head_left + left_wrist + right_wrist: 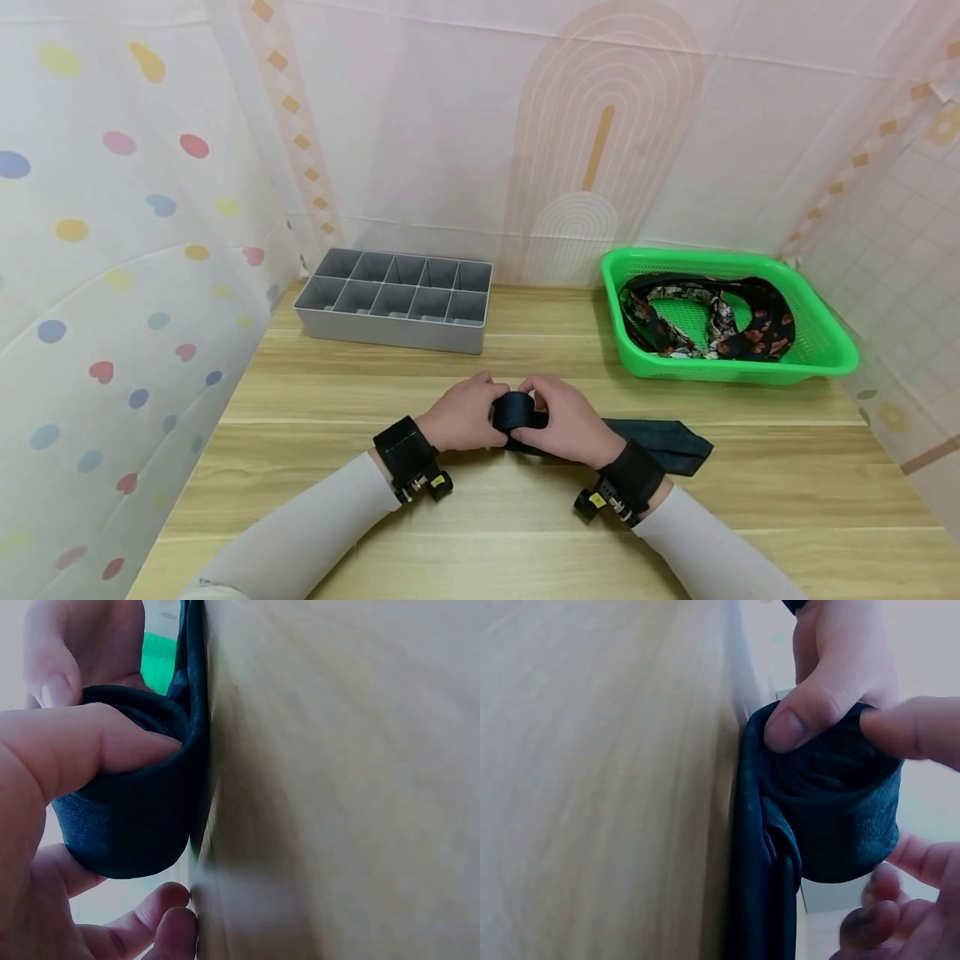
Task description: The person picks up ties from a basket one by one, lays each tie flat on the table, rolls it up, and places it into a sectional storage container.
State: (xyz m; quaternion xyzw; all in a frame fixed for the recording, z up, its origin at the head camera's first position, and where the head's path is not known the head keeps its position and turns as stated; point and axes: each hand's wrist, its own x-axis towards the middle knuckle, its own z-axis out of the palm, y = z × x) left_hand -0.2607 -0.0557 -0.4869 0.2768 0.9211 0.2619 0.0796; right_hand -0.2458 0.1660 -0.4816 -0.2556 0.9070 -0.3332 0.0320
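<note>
Necktie [514, 413], dark and part-rolled, lay on the wooden table [510, 533], its coil gripped between curled fingers and thumbs of the left hand [462, 414] and right hand [572, 421]; its pointed end [672, 445] stretched flat rightward. Behind, a grey divided tray [393, 331] stood left; right, a green basket [720, 372] held floral cloth [767, 327].

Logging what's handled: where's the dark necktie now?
In the head view, the dark necktie is near centre, partly rolled between left hand and right hand, pointed end rightward, in front of the green basket.
</note>
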